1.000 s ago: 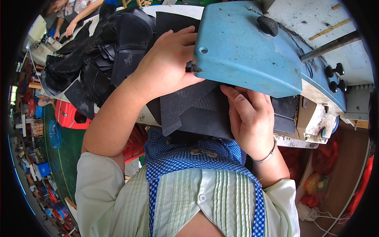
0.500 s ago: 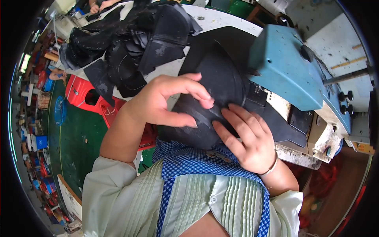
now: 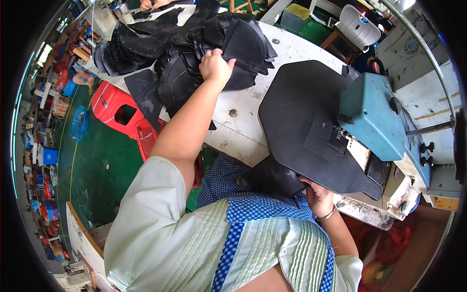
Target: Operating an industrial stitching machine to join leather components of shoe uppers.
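My left hand (image 3: 216, 68) is stretched out over the far pile of black leather-like cut pieces (image 3: 168, 80), thumb spread from the fingers, touching the pieces. Some carry pale stitch-like lines. Close to my apron, my right hand (image 3: 321, 197) pinches a black piece (image 3: 277, 176) at its right end, just under the near edge of the machine's plate. The piece hangs partly over my lap, and part of it is hidden by the plate. The broad black plate (image 3: 296, 112) spreads in front of a teal machine head (image 3: 372, 117).
The white worktable (image 3: 238, 121) bears a ruler strip along its near edge. A red plastic stool (image 3: 114, 109) stands at the left on the green floor. Another person's hands (image 3: 153, 5) show at the far edge. A curved metal rod (image 3: 418, 39) arches behind the machine.
Both hands were together on a black piece over the plate. My left hand has left it and reached to the pile; my right hand has drawn the piece down toward my lap.
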Demonstrator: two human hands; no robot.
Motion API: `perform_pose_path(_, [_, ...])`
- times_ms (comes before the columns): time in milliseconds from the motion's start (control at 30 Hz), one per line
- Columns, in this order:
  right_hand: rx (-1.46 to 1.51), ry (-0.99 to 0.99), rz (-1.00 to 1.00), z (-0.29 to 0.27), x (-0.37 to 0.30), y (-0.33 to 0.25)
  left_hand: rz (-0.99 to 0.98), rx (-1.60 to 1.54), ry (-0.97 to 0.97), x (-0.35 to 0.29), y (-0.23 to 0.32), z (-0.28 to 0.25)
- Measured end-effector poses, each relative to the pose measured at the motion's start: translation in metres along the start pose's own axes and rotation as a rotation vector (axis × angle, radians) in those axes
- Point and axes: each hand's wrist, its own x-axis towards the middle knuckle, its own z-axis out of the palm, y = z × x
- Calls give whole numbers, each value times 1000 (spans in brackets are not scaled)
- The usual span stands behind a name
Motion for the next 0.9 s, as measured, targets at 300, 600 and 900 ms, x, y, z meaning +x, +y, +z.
perform_pose_path(300, [-294,26,-311,-18,14,-26,197,208,163,-18,5,14])
perform_pose_path(600, [-376,115,-654,-41,24,-43,386,-353,220,-5,-6,6])
perform_pose_path(900, [-506,680,-752,-51,75,-52,837,-563,-310,-68,79,-251])
